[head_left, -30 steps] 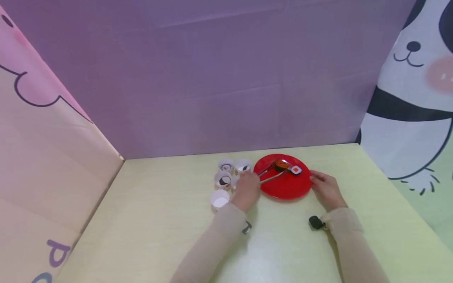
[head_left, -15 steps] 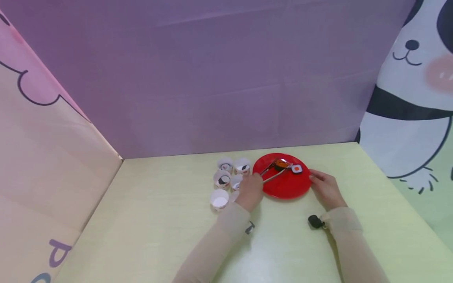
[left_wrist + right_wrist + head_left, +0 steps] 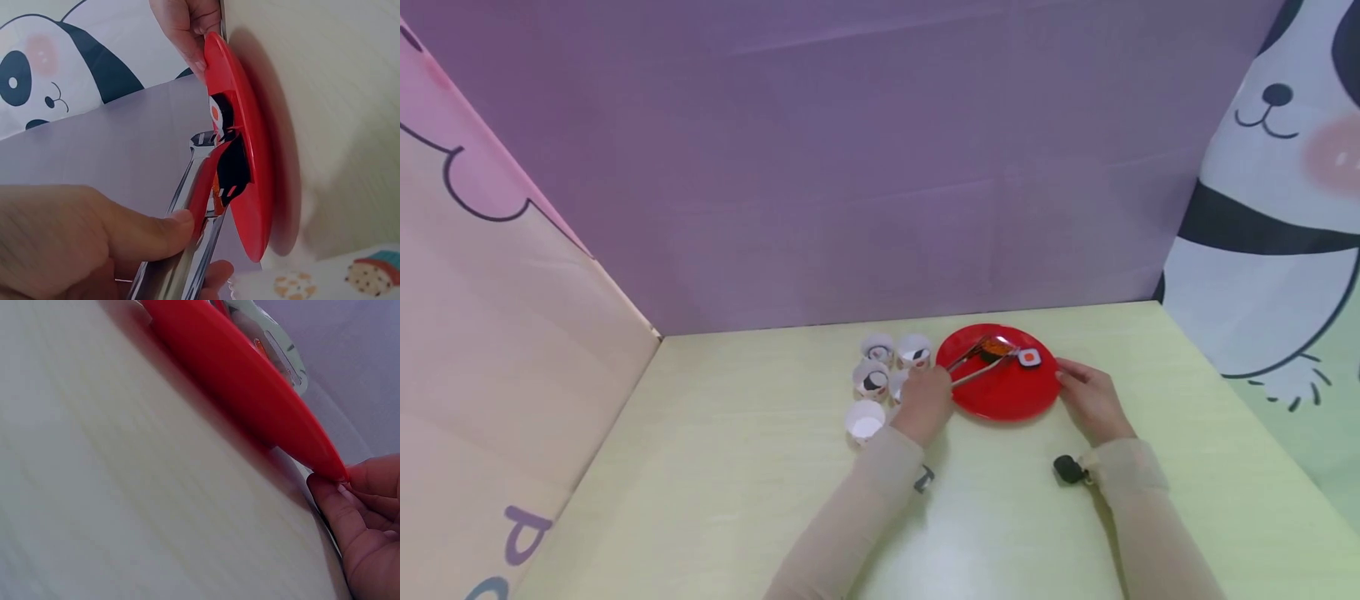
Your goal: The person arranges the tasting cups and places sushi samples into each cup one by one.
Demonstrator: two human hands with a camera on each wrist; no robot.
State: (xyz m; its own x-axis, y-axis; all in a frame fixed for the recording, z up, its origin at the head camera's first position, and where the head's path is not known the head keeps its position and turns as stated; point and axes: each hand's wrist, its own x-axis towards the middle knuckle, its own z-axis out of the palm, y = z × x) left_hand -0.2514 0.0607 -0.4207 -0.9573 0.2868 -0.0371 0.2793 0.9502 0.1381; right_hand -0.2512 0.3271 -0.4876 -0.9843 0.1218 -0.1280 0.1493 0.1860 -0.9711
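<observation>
My left hand (image 3: 923,398) holds metal tongs (image 3: 167,275), thumb on one arm and fingers on the other side. The tips of the tongs stand at either side of a sushi piece (image 3: 996,350) with an orange top and a black wrap, on a red plate (image 3: 1007,404). Close to it on the plate sits a white sushi roll (image 3: 1029,357) with an orange centre and a black side. With thumb and fingers my right hand (image 3: 1093,400) pinches the plate's right rim, as the right wrist view shows.
Several small white paper cups (image 3: 865,422) stand in rows left of the plate, some partly hidden by my left hand; a few show dark shapes inside. A purple backdrop (image 3: 880,167) rises behind the pale table (image 3: 737,467). A black device (image 3: 1067,469) hangs at my right wrist.
My left hand with the tongs shifts slightly right, then back left. The sushi pieces and plate stay in nearly the same place, and my right hand keeps its pinch on the rim.
</observation>
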